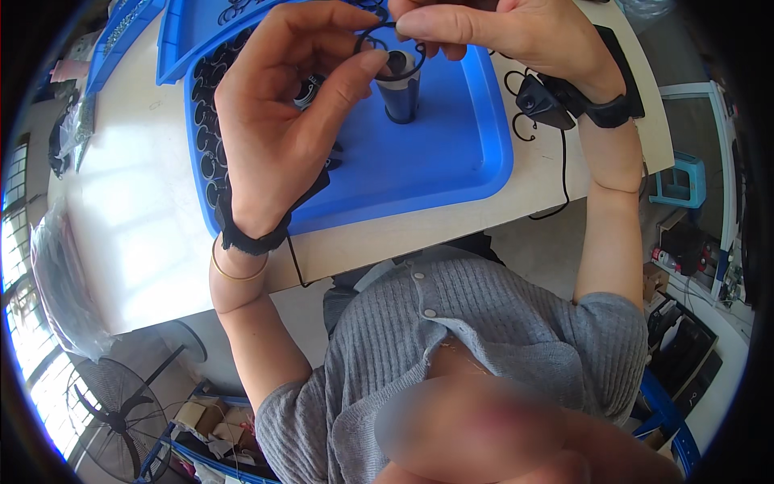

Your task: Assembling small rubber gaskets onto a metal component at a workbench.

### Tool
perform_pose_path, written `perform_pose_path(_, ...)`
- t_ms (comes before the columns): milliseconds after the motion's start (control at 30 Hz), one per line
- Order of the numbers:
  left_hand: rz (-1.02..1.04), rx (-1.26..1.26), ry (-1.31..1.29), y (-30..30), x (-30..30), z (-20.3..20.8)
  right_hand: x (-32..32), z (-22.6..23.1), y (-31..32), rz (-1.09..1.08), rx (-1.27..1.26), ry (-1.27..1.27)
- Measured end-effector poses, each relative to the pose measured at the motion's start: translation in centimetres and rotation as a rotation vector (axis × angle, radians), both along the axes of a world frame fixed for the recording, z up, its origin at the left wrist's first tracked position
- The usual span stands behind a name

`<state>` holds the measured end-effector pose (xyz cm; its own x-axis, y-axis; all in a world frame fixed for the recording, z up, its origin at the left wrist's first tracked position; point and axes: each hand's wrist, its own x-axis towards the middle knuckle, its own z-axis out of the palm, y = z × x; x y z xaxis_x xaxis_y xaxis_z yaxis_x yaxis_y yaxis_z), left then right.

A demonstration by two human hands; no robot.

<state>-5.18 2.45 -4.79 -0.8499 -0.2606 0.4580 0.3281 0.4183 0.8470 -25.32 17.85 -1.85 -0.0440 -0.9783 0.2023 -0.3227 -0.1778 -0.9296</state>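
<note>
A thin black ring [420,61] is held between my two hands over the blue tray [498,153]. My left hand [278,133] pinches its left side between thumb and fingers. The thumb and fingers of my right hand [508,36] close on its upper right edge. Just under the ring, a dark grey cylinder [401,101] with a hollow top stands upright in the tray. I cannot tell whether the ring touches it. Another small dark part [307,91] shows partly behind my left hand. Several black cylindrical parts [210,167] line the tray's left side.
More blue trays [173,44] with black rings stand at the back left. Curled black pieces [524,127] and a cable [564,173] lie near my right wrist. Plastic bags [60,274] hang at the table's left edge. A fan [117,419] and a blue stool [685,179] are on the floor.
</note>
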Motion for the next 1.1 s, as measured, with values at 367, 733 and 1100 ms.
perform_pose_path(367,0.043,0.003,0.013,-0.3,0.2,-0.2,0.3,-0.4,-0.3,0.13,-0.017,-0.042)
perform_pose_path(733,0.006,0.072,0.021,-0.1,0.1,-0.6,0.6,-0.3,-0.3,0.017,-0.085,0.064)
perform_pose_path(1100,0.056,0.056,0.041,-0.3,0.4,-0.8,1.0,-1.3,-1.2,0.027,-0.122,-0.016)
